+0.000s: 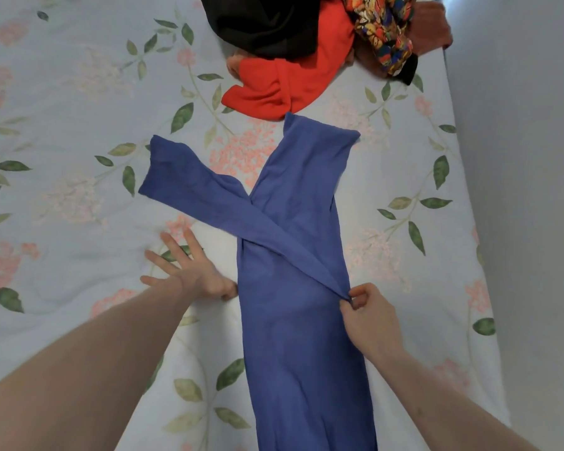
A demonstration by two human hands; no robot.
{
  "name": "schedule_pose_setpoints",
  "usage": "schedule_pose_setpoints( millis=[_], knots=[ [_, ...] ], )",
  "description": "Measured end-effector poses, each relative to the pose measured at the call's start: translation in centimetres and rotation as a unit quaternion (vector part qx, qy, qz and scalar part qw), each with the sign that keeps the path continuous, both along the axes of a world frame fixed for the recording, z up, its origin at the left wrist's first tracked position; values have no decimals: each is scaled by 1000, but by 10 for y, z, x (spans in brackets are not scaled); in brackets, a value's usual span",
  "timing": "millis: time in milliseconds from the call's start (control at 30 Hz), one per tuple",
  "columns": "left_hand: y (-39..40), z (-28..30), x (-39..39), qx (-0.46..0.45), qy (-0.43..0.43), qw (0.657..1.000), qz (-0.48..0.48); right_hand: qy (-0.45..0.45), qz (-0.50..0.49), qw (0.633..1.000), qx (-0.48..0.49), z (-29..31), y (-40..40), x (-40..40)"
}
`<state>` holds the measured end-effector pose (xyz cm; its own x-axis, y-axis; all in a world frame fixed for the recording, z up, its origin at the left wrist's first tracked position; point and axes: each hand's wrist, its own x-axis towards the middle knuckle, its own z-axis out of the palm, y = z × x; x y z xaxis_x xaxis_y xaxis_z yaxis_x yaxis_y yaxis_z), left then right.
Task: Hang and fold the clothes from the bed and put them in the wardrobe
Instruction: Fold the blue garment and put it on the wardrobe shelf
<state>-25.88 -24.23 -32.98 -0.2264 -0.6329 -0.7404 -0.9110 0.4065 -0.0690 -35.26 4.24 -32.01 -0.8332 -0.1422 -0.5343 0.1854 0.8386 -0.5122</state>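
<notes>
A blue garment (293,288) is laid lengthwise on the floral bedsheet (79,125), its edge pinched by the right hand (368,317). The left hand (189,268) is spread flat beside it. Farther off, red (284,86), black (271,24) and patterned clothes (385,30) are piled near a pale wall (518,125).

— What's under everything?
— A pale floral bedsheet (79,102), with green leaves and pink blossom clusters, spreading from nine o'clock across to three.
— And beyond its edge?
— A plain grey wall (528,157) at three o'clock.
</notes>
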Motion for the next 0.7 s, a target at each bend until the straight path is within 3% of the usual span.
schedule_pose_setpoints(
  millis=[133, 233, 500, 567, 633, 700],
  knots=[
    [0, -5, -4, 5, 1, 1000, 10, 139, 91, 984, -63, 11, -53, -4],
    [-1, -12, -5, 21, -1, 999, 24, 148, 180, 967, -102, 14, -109, -8],
    [-11, -26, -5, 51, 10, 997, 63, 202, 390, 898, 42, -3, -200, -35],
    [-12, -27, -7, 53, 4, 996, 68, 212, 328, 920, -10, 0, -204, -40],
    [-12, -26, -7, 52, 0, 996, 74, 197, 181, 955, -126, 4, -204, -46],
    [-12, -23, -6, 54, -4, 996, 75, 170, 40, 963, -205, 10, -199, -57]
  ],
)
